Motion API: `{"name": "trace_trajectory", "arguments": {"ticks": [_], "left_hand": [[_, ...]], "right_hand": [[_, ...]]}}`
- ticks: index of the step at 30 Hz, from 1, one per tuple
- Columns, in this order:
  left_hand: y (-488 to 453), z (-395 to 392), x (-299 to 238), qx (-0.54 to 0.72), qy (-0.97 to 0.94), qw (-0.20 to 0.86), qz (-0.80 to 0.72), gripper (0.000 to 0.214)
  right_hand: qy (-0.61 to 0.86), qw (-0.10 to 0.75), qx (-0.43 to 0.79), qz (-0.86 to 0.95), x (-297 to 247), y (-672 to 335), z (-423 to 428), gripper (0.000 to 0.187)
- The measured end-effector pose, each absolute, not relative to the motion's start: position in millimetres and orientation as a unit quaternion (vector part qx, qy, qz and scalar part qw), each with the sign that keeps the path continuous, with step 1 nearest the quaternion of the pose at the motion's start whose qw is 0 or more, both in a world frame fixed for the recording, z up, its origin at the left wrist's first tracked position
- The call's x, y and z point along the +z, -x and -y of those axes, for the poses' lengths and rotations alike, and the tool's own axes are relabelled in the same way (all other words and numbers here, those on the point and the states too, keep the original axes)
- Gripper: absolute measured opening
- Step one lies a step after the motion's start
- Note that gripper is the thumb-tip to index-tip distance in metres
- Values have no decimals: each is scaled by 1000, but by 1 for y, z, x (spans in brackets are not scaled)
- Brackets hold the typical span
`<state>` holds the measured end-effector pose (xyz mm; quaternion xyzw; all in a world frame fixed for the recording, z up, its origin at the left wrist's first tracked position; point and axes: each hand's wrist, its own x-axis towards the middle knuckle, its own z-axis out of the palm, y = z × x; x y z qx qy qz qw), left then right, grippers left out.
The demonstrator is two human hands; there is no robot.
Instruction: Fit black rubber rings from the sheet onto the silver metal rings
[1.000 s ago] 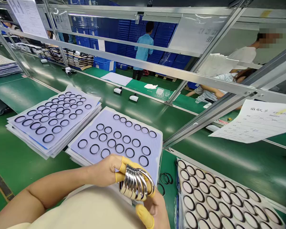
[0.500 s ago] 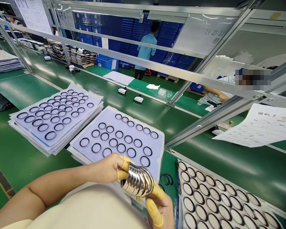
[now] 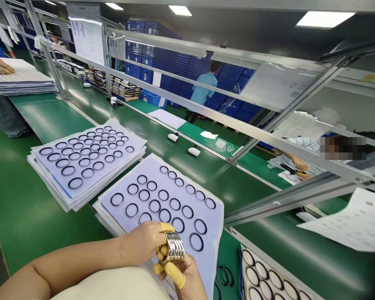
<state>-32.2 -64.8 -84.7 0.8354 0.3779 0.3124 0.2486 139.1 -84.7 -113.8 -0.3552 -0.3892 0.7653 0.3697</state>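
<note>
A short row of shiny metal rings (image 3: 176, 247), pressed together side by side, is held between my two hands. My left hand (image 3: 145, 241), with yellow finger cots, grips the rings from their left end, some fingertips inside. My right hand (image 3: 187, 273), also in yellow finger cots, closes around them from below and the right. Just beyond lies a stack of pale lilac sheets (image 3: 181, 189), with black-edged rings (image 3: 165, 215) spread in loose rows on its top sheet. The hands partly cover its near edge.
Another sheet stack (image 3: 81, 183) bearing rings lies to the left. Loose black rings (image 3: 225, 276) rest right of the near stack, beside a ring-covered board (image 3: 268, 287). A metal frame (image 3: 268, 202) rises ahead. Co-workers (image 3: 203, 89) are beyond it, and another person's hands (image 3: 3, 66) are far left.
The view has tilted up and turned left. My hands have drawn closer together around the metal rings, which now sit in a tighter row.
</note>
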Motion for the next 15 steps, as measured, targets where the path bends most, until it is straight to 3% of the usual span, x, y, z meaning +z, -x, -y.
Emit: {"name": "trace_trajectory", "arguments": {"ticks": [6, 11, 15], "left_hand": [[71, 64, -111, 355, -801, 195, -440, 28], [113, 64, -140, 438, -726, 150, -509, 39], [145, 66, -172, 440, -691, 166, -549, 40]], "right_hand": [[386, 354, 734, 432, -127, -110, 52, 40], [495, 373, 500, 604, -139, -87, -12, 47], [510, 355, 393, 677, -155, -52, -80, 44]]}}
